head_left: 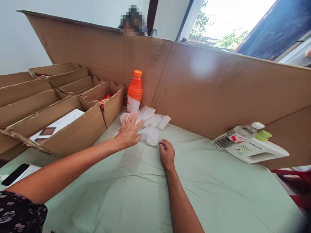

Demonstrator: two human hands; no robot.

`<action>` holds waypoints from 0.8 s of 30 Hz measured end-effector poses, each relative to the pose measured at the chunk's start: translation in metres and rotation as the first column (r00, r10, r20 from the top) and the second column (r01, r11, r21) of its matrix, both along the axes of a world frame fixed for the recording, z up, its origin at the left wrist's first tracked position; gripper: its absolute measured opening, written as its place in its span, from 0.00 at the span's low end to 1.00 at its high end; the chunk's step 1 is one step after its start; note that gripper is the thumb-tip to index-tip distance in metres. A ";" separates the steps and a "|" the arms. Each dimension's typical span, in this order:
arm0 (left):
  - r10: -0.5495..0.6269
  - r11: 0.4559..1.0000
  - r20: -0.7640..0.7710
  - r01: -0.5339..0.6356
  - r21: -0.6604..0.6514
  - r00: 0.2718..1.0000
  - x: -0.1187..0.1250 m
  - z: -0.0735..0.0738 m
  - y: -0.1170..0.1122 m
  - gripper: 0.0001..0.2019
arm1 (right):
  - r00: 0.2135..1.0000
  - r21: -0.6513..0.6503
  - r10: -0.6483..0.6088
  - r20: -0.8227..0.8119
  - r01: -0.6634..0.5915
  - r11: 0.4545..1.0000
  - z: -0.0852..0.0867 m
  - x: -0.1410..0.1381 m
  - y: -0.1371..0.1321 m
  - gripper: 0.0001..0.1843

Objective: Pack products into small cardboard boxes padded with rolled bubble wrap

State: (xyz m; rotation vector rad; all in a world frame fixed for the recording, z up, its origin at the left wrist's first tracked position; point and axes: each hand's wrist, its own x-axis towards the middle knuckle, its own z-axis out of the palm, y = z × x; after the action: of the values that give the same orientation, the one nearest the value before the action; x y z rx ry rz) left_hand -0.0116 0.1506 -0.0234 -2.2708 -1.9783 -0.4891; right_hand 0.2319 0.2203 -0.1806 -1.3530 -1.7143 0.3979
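Note:
My left hand (128, 131) reaches forward with its fingers spread, at the left side of a loose pile of whitish, see-through plastic pieces (152, 129). Whether its fingertips press on the pile I cannot tell. My right hand (167, 153) rests on the green cloth just right of the pile, its fingers curled in. A small dark spot shows at those fingers, too little to name. Just behind the left hand stands an upright bottle (135, 89) with an orange cap, orange above and white below.
Cardboard boxes (92, 126) with open tops stand at left, one holding a white flat box (60, 124). A phone (16, 174) lies near my left arm. Along the cardboard wall (218, 87), a clear bottle (235, 136) leans on a white jug (255, 150). A person (133, 21) is behind it.

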 end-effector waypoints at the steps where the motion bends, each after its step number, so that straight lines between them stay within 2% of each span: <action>1: 0.032 0.997 -0.024 -0.030 0.071 0.999 -0.014 0.011 -0.011 0.32 | 1.000 0.000 0.003 -0.006 -0.003 1.000 0.000 0.000 0.001 0.13; 4: 0.197 0.956 -0.110 -0.166 0.240 0.974 -0.063 0.045 -0.042 0.29 | 1.000 0.001 0.004 -0.028 -0.004 1.000 0.001 0.000 0.005 0.14; 6: 0.344 0.923 -0.167 -0.300 0.242 0.924 -0.093 0.061 -0.061 0.28 | 0.999 0.001 0.002 -0.043 -0.002 1.000 0.001 0.000 0.007 0.15; 8: 0.469 0.883 -0.218 -0.457 0.108 0.856 -0.116 0.071 -0.077 0.25 | 0.999 -0.001 -0.001 -0.054 0.001 1.000 0.002 -0.001 0.009 0.15; 10: 0.542 0.820 -0.237 -0.570 -0.062 0.806 -0.129 0.074 -0.089 0.21 | 0.998 -0.003 -0.003 -0.060 0.002 1.000 0.002 -0.001 0.009 0.15; 12: 0.564 0.788 -0.221 -0.598 -0.146 0.796 -0.134 0.075 -0.099 0.19 | 0.998 -0.005 -0.004 -0.062 0.004 1.000 0.003 -0.001 0.009 0.15; 13: 0.555 0.795 -0.211 -0.588 -0.151 0.805 -0.133 0.075 -0.105 0.19 | 0.998 -0.006 -0.004 -0.063 0.004 1.000 0.004 -0.001 0.009 0.15; 16: 0.443 0.871 -0.196 -0.472 -0.138 0.875 -0.125 0.070 -0.127 0.15 | 0.998 -0.011 -0.004 -0.066 0.003 1.000 0.005 -0.001 0.009 0.14; 18: 0.290 0.947 -0.174 -0.309 -0.090 0.941 -0.114 0.063 -0.147 0.12 | 0.998 -0.015 -0.007 -0.070 0.006 1.000 0.006 -0.001 0.010 0.14; 20: 0.090 0.996 -0.136 -0.086 0.038 0.987 -0.100 0.054 -0.167 0.09 | 0.997 -0.019 -0.010 -0.075 0.009 1.000 0.007 -0.001 0.011 0.14; 22: -0.118 0.973 -0.100 0.135 0.187 0.988 -0.079 0.045 -0.183 0.10 | 0.997 -0.022 -0.012 -0.077 0.011 1.000 0.009 -0.003 0.010 0.14; 24: -0.301 0.916 -0.080 0.311 0.252 0.950 -0.052 0.040 -0.193 0.11 | 0.997 -0.018 -0.009 -0.072 0.008 1.000 0.013 -0.005 0.007 0.14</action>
State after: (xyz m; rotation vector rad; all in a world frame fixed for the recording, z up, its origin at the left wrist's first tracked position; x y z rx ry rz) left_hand -0.0640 -0.0424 0.0164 -2.4000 -1.4395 -0.6814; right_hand 0.2272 0.2269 -0.1674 -1.3420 -1.6487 0.4525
